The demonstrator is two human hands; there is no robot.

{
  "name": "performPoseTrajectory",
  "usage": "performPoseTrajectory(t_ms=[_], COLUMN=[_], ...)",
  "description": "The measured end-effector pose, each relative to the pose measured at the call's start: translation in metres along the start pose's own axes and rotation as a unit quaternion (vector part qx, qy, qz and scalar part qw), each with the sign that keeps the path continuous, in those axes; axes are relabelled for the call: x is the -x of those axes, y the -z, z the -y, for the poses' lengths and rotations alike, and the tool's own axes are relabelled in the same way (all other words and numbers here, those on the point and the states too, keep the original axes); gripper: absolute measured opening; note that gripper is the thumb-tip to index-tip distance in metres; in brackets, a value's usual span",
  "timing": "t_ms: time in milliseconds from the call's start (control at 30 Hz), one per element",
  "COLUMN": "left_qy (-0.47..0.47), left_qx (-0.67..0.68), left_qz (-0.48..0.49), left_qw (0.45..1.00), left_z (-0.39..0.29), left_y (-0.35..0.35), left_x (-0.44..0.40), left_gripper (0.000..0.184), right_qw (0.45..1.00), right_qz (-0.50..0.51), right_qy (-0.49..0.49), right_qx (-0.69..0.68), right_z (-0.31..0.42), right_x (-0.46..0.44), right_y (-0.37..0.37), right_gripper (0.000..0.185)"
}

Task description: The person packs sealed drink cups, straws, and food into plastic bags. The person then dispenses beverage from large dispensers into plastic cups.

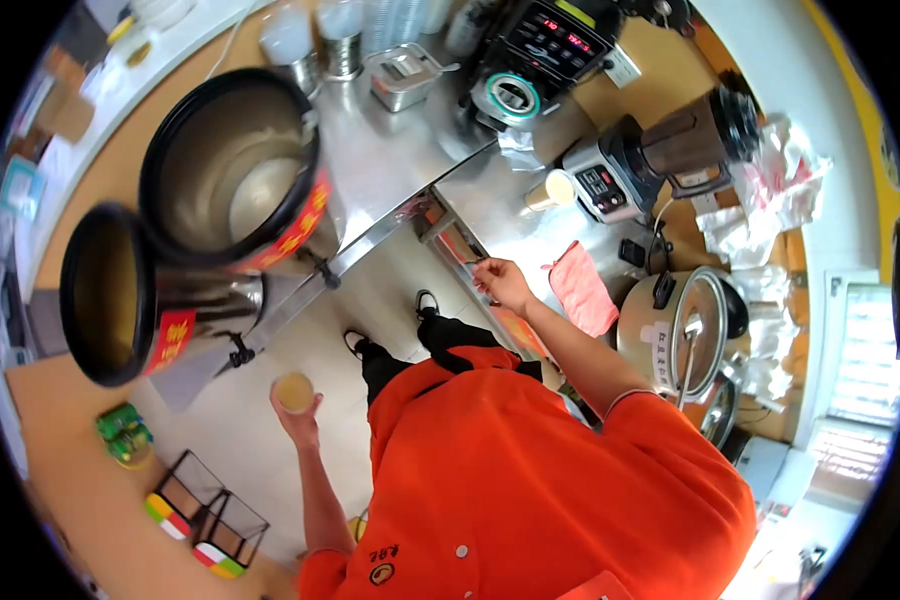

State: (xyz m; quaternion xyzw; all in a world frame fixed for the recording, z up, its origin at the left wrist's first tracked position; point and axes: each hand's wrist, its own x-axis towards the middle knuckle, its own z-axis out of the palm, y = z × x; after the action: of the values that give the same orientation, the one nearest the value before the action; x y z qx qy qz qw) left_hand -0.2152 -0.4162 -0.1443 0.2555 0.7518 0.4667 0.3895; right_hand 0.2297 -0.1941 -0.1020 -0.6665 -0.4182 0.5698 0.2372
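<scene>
My left hand (299,422) is wrapped round a cup of tan drink (294,392), held upright over the floor on the left. My right hand (505,284) is at the front edge of the steel counter, above an open drawer (454,238). Its fingers are pinched together at a small dark thin thing that I cannot make out. A pink cloth (582,290) lies on the counter just right of that hand. Beyond it, a pale paper cup (551,191) stands beside a blender (610,180).
Two large steel urns (225,230) with black rims and taps are at the left. A cup sealing machine (535,60) and a lidded steel box (404,75) stand at the back. A lidded pot (673,330) with a ladle is at the right. Wire racks (208,515) are lower left.
</scene>
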Motion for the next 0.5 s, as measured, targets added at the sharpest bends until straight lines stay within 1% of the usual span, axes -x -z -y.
performPoseTrajectory(t_ms=[33,67,133,167,200,300,367,400,467,500], left_qy=[-0.008,-0.017,-0.048,-0.046,-0.043,-0.056,-0.090,-0.092,-0.149,-0.151], left_qx=[-0.012,-0.007,-0.003,-0.022,-0.041,0.011,-0.010,-0.018,-0.013,-0.019], left_qz=[0.008,0.034,0.075,0.096,0.116,0.202,0.253,0.263,0.324,0.334], left_qw=[1.000,0.999,0.996,0.994,0.991,0.978,0.963,0.960,0.934,0.930], left_z=[-0.005,-0.011,-0.022,-0.027,-0.050,-0.099,-0.133,-0.144,-0.161,-0.162], left_y=[-0.010,-0.019,-0.042,-0.055,-0.076,-0.142,-0.192,-0.218,-0.271,-0.297], left_x=[0.006,0.013,0.022,0.027,0.032,0.038,0.037,0.035,0.033,0.031], left_gripper=[0.097,0.097,0.095,0.094,0.093,0.097,0.096,0.096,0.095,0.095], right_qw=[0.999,0.997,0.994,0.993,0.992,0.987,0.983,0.981,0.981,0.978], right_qz=[-0.021,-0.047,-0.080,-0.088,-0.096,-0.108,-0.126,-0.134,-0.152,-0.161], right_qy=[0.009,0.026,0.016,0.012,0.008,-0.001,-0.009,-0.013,0.004,0.001], right_qx=[-0.044,-0.054,-0.079,-0.084,-0.087,-0.121,-0.132,-0.141,-0.122,-0.130], right_z=[-0.006,-0.011,-0.019,-0.024,-0.026,-0.048,-0.062,-0.071,-0.092,-0.094], right_x=[-0.005,-0.009,-0.016,-0.018,-0.016,-0.016,-0.011,-0.008,0.000,0.008], right_y=[0.016,0.031,0.061,0.075,0.089,0.121,0.137,0.145,0.160,0.167], right_gripper=[0.020,0.016,0.015,0.014,0.014,0.015,0.015,0.015,0.016,0.016])
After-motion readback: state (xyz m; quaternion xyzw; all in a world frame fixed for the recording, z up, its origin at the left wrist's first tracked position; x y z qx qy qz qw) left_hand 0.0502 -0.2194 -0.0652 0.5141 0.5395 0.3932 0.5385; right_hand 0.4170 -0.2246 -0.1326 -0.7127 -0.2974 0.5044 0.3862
